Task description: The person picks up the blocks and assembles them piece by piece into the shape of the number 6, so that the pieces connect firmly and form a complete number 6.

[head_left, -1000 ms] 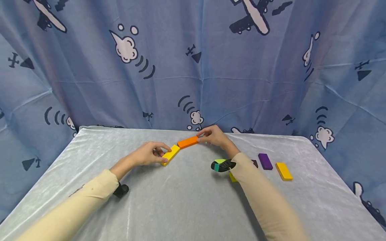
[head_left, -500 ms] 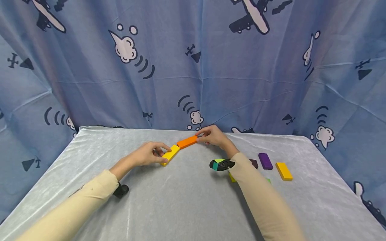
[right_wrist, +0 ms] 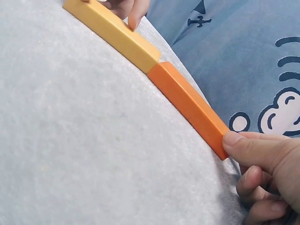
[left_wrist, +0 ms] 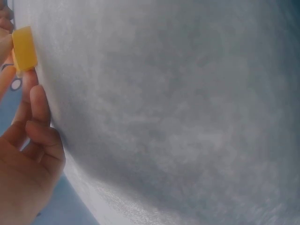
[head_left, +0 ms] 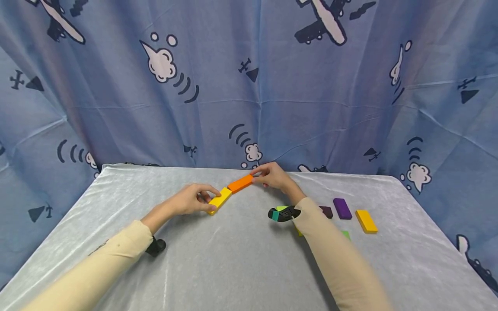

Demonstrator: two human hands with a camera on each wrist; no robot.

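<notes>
Far out on the cloth, my left hand point(head_left: 189, 200) holds a yellow rectangular block point(head_left: 220, 201) between thumb and fingers. My right hand point(head_left: 272, 177) pinches the far right end of an orange block point(head_left: 240, 184). In the right wrist view, the orange block point(right_wrist: 187, 110) and the yellow block point(right_wrist: 115, 37) lie end to end, meeting at their corners in a nearly straight line. The left wrist view catches only one end of the yellow block point(left_wrist: 25, 49) at its left edge, above several curled fingers of my left hand point(left_wrist: 28, 159).
To the right on the grey-white cloth point(head_left: 229, 263) lie a purple block point(head_left: 342, 208), another yellow block point(head_left: 366, 221) and a dark brown block point(head_left: 327, 211). Green and yellow blocks are partly hidden by my right forearm. A blue patterned curtain point(head_left: 218, 129) hangs behind the table.
The orange block and my right hand have shifted slightly left, and the block's tilt has grown a little. My left hand and the yellow block have stayed in place.
</notes>
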